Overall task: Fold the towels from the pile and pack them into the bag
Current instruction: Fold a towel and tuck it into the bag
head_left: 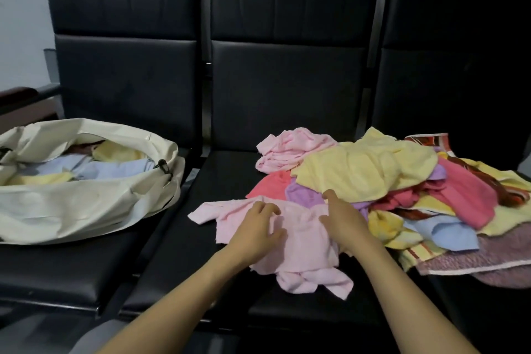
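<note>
Pale pink terry, the towel (301, 244) being worked, lies crumpled under both hands on the black padded seat (184, 261). The left hand (258, 224) rests on its left half with fingers loosely spread. The right hand (343, 221) rests on its right half, thumb turned inward, fingertips reaching the edge of the pile. The hands are apart with a hump of cloth between them, and neither shows a clear pinch; they appear to be pressing and smoothing.

The towel is not yet flat: one corner trails out to the left of the left hand, and a bunched, twisted end lies nearer the person than both wrists, close to the seat's front edge.

Just beyond the right fingertips a purple towel (301, 191) and a yellow towel (365, 169) begin the pile (448, 198), which spreads away to the right of the right hand. Well to the left of the left hand the cream bag (71, 204) sits open, with blue towels (115, 168) and yellow ones already inside.

The likely trouble is folding before the cloth is spread, which would trap the twisted end and give a lumpy bundle. A pull towards the person could tip that end off the seat. The right hand could also snag the purple towel and drag it along.
</note>
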Demonstrator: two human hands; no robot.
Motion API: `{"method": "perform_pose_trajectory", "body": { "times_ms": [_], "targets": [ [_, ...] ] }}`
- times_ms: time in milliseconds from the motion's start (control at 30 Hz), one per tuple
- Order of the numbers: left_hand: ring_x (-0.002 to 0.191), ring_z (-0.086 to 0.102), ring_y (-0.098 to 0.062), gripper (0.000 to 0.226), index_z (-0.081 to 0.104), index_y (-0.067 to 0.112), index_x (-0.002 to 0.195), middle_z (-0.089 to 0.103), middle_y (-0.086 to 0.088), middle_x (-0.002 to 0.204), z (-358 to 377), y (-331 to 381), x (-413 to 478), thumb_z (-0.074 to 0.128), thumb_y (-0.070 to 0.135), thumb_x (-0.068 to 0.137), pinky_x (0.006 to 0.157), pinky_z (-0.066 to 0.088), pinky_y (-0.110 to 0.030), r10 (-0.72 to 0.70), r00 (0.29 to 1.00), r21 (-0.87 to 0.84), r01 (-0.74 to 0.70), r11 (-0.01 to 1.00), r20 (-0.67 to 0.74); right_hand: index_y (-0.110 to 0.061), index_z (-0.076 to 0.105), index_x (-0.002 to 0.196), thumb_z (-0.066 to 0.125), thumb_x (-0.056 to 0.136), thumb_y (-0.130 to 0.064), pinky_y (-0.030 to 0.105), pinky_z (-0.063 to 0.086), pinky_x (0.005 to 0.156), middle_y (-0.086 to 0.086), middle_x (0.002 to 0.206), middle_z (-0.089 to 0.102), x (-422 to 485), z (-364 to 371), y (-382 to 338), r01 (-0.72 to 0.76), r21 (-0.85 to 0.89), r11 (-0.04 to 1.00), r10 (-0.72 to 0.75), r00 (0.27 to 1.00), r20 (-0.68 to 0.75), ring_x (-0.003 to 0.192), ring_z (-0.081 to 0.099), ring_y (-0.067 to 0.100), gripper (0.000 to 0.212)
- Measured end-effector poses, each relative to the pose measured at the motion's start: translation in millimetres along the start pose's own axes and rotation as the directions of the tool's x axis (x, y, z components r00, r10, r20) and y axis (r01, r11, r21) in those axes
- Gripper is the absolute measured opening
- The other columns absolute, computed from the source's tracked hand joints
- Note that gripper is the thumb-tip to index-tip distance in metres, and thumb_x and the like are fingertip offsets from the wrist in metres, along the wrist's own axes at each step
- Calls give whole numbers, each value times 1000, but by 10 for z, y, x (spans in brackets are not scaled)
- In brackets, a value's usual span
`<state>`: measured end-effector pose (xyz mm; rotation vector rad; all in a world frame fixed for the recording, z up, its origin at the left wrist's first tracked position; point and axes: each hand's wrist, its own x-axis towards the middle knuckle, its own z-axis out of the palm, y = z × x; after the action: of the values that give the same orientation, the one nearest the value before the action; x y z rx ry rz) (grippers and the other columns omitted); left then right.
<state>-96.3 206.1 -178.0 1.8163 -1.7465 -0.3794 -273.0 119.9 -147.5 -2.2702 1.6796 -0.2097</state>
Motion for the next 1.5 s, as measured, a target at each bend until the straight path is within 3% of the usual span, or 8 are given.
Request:
{"method": "perform_pose_trajectory", "body": {
  "times_ms": [167,300,533,633,800,1000,1267,1500],
  "targets": [
    [103,43,-10,42,60,28,106,47,6,107,-25,54,-98,72,52,74,90,41,-28,68,974,30,-76,997,215,-14,67,100,55,94,-18,30,47,71,8,92,66,29,-109,9,-24,458,889,50,998,-45,87,60,25,14],
    [100,46,-14,23,61,22,97,48,5,104,11,69,-76,63,42,84,83,43,-32,60,982,167,-91,982,179,-2,67,93,45,94,8,21,51,54,10,77,55,21,-161,-144,-129,944,302,-16,990,140,66,53,16,24],
    [101,58,-25,17,57,16,106,60,-3,111,-320,-198,187,49,25,94,81,47,-35,-96,993,369,66,927,63,-13,73,88,65,81,-4,6,37,63,-2,78,62,134,-20,-167,186,421,888,-99,971,-219,77,56,13,14],
    [104,56,-27,20,55,12,113,53,-6,115,-416,-319,257,50,15,94,80,44,-33,-96,995,386,85,919,8,-15,63,78,63,86,-10,12,36,66,-5,74,56,172,50,-270,272,390,880,-226,961,-161,78,53,15,9],
    [90,60,-9,27,56,18,107,62,8,100,-496,-6,202,65,34,88,74,46,-15,-38,997,-350,10,937,-73,-23,62,80,63,89,-19,30,39,67,6,74,62,232,60,-430,274,675,685,-212,961,-175,68,51,12,10],
    [60,46,-9,24,48,18,70,52,8,63,-389,5,172,59,24,90,53,35,-17,-66,997,-251,55,966,-37,-9,65,83,68,88,-21,26,40,74,2,78,58,219,30,-506,306,742,597,-285,945,-160,75,49,10,13],
    [76,52,-19,21,58,11,95,60,-10,88,-657,-203,331,40,1,92,63,41,-29,-484,871,-841,324,433,86,-15,66,72,74,82,-26,26,33,65,-10,65,52,149,-43,-262,263,639,723,-312,949,-37,64,44,6,18],
    [87,62,-8,25,74,26,88,71,7,92,-758,-296,181,62,48,86,74,45,-20,-310,948,-449,312,838,80,-1,65,79,78,74,-42,19,29,58,-12,54,41,100,-158,-190,118,604,788,-241,962,127,54,39,2,43]
  ]
}}
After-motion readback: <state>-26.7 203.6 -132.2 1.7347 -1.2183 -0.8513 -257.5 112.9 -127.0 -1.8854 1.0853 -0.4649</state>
